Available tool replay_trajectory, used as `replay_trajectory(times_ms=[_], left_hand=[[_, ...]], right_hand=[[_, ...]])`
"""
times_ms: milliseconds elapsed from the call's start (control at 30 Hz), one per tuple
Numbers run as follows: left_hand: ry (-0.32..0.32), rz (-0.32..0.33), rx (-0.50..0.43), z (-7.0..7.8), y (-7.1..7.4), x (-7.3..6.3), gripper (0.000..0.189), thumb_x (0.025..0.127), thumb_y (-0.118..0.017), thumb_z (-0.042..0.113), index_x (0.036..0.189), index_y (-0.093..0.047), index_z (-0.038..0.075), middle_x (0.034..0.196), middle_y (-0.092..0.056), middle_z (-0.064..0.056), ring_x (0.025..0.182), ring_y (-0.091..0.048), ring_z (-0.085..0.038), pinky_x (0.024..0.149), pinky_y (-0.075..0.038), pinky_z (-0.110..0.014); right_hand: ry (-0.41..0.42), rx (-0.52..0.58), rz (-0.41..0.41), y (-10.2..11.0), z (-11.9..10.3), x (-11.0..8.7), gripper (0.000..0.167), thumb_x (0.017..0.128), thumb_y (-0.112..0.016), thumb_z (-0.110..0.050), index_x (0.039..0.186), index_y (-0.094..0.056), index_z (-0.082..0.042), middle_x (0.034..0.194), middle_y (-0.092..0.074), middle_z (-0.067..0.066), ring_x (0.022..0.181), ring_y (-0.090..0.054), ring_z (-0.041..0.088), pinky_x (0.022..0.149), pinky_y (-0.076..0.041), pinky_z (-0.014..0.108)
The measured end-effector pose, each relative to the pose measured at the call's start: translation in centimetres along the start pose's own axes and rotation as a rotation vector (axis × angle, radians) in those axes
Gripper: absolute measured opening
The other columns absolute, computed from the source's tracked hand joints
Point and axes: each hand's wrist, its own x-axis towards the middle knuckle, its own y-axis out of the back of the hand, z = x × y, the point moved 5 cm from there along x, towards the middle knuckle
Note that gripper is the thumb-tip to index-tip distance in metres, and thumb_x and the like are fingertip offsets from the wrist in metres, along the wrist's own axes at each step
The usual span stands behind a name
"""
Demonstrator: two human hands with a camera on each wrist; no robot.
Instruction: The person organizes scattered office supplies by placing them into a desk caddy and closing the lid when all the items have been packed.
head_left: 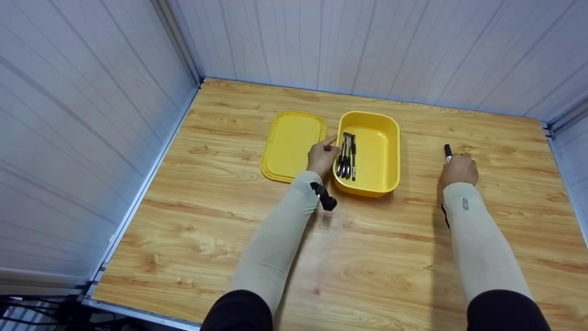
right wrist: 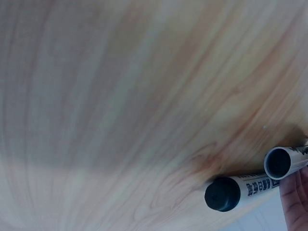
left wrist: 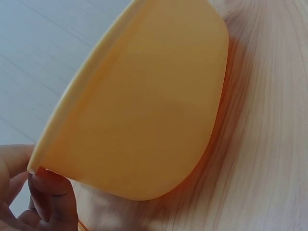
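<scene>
My left hand (head_left: 321, 158) pinches the left rim of a yellow plastic box (head_left: 374, 158), its thumb and finger on either side of the edge in the left wrist view. Several black-and-clear pens (head_left: 347, 156) lie side by side along the box's left inner wall. Off to the right, my right hand (head_left: 460, 169) curls over white marker pens on the table. Two of them show in the right wrist view: a black-ended marker (right wrist: 245, 190) low on the wood, and another marker (right wrist: 284, 162) just above it at the fingers. The palm hides their rest.
A yellow lid (head_left: 294, 145) lies flat left of the box, close by the left hand. The wood-grain table (head_left: 367, 257) is bounded by pale panel walls (head_left: 298, 41) at the back and sides. Dark cables (head_left: 41, 308) show beyond the table's near-left corner.
</scene>
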Motion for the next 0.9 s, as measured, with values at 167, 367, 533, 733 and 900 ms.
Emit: replay_trajectory(times_ms=[167,367,533,733,900], left_hand=[[-0.008,-0.001,0.005,0.1,0.0,0.0,0.042,0.094,-0.064,0.013,0.136,-0.061,0.016,0.098,-0.070,-0.008,0.083,-0.058,-0.010,0.072,-0.048,-0.019],[-0.006,-0.010,-0.007,0.1,0.0,-0.1,0.042,0.094,-0.063,0.012,0.136,-0.060,0.017,0.102,-0.071,-0.009,0.086,-0.061,-0.011,0.074,-0.049,-0.019],[-0.006,-0.006,-0.005,0.0,0.0,-0.1,0.042,0.094,-0.064,0.013,0.136,-0.060,0.016,0.103,-0.071,-0.010,0.088,-0.061,-0.012,0.076,-0.050,-0.020],[-0.006,-0.001,-0.002,0.0,-0.1,-0.1,0.041,0.095,-0.063,0.012,0.136,-0.061,0.016,0.103,-0.070,-0.009,0.089,-0.061,-0.012,0.077,-0.050,-0.021],[0.006,-0.001,-0.013,-0.1,-0.1,0.1,0.042,0.095,-0.063,0.012,0.136,-0.060,0.016,0.103,-0.070,-0.008,0.090,-0.061,-0.013,0.076,-0.051,-0.021]], right_hand=[[0.017,-0.005,-0.001,0.1,-0.1,0.1,0.034,0.098,-0.049,-0.006,0.108,-0.057,0.025,0.102,-0.054,0.038,0.093,-0.060,0.051,0.074,-0.054,0.054],[0.041,-0.035,0.028,0.4,-0.3,0.1,0.034,0.097,-0.048,-0.007,0.099,-0.060,0.024,0.092,-0.060,0.039,0.083,-0.064,0.048,0.066,-0.056,0.051],[0.026,0.009,0.019,0.5,-0.3,0.0,0.032,0.097,-0.047,-0.006,0.102,-0.061,0.022,0.095,-0.060,0.039,0.087,-0.063,0.049,0.071,-0.054,0.054],[-0.001,0.162,0.028,1.1,-0.5,0.0,0.032,0.098,-0.049,-0.009,0.111,-0.062,0.017,0.103,-0.063,0.037,0.095,-0.062,0.048,0.079,-0.052,0.056],[-0.102,0.397,0.013,1.8,-0.7,0.0,0.040,0.101,-0.049,-0.018,0.131,-0.059,0.008,0.122,-0.062,0.031,0.108,-0.062,0.041,0.089,-0.052,0.049]])
